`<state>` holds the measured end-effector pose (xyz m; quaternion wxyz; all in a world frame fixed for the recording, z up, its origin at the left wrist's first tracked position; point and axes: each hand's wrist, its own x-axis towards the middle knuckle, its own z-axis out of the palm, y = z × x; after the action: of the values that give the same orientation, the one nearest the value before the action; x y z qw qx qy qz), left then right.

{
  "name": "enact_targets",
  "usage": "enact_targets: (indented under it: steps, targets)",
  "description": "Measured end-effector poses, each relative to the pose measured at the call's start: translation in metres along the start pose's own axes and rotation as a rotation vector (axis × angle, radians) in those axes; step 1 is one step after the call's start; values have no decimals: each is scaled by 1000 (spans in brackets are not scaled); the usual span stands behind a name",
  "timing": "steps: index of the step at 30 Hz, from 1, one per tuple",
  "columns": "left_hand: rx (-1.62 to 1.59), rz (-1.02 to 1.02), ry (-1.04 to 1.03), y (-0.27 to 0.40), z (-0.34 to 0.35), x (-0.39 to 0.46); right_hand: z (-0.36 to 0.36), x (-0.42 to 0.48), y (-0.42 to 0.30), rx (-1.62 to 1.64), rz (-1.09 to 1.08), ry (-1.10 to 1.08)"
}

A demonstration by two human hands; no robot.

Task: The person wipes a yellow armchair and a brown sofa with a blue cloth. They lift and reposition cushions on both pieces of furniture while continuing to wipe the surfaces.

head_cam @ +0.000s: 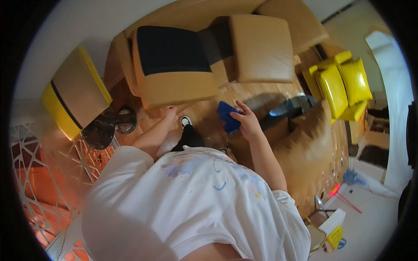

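Note:
A crumpled blue cloth [228, 117] is pinched in my right hand [248, 121], between the thumb and fingers. It hangs in front of my body, over the wood floor. My left hand [169, 112] is at the near lower edge of a tan sofa cushion [178, 87] with a black panel [173, 50] across its far part. Its fingers are partly hidden there, so I cannot tell whether they grip the cushion or only touch it. A second tan cushion [263, 49] sits to the right, with a dark gap between the two.
Round black tables [99, 129] stand at the left, by a yellow-and-tan cushion [78, 93]. A dark glossy table [294, 107] and a large tan cushion [303, 160] are close on my right. Beyond is a yellow armchair [333, 91]. Small litter [333, 169] dots the floor.

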<state>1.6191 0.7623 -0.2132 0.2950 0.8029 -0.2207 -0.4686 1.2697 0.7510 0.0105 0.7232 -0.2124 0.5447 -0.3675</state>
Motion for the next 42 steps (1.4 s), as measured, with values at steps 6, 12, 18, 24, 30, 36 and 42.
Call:
enact_targets:
  steps: [6,12,18,24,30,36,42]
  targets:
    - [43,12,447,2,-87,50,81,104,33,-290,144,-230]
    - [-16,-44,220,-17,-135,138,201,166,53,-655,33,-267]
    - [-269,8,120,-24,-122,156,282,217,137,-882,-304,-382]
    - [-195,-190,213,24,-115,121,293,240,206,-1184,-787,-411]
    - [-272,-167,225,41,-109,114,273,277,199,-1105,-765,-376]
    - [-199,-134,181,49,-105,101,200,341,212,-1197,-600,-123]
    - [-178,-122,248,77,-101,97,212,342,212,-850,-692,-35]
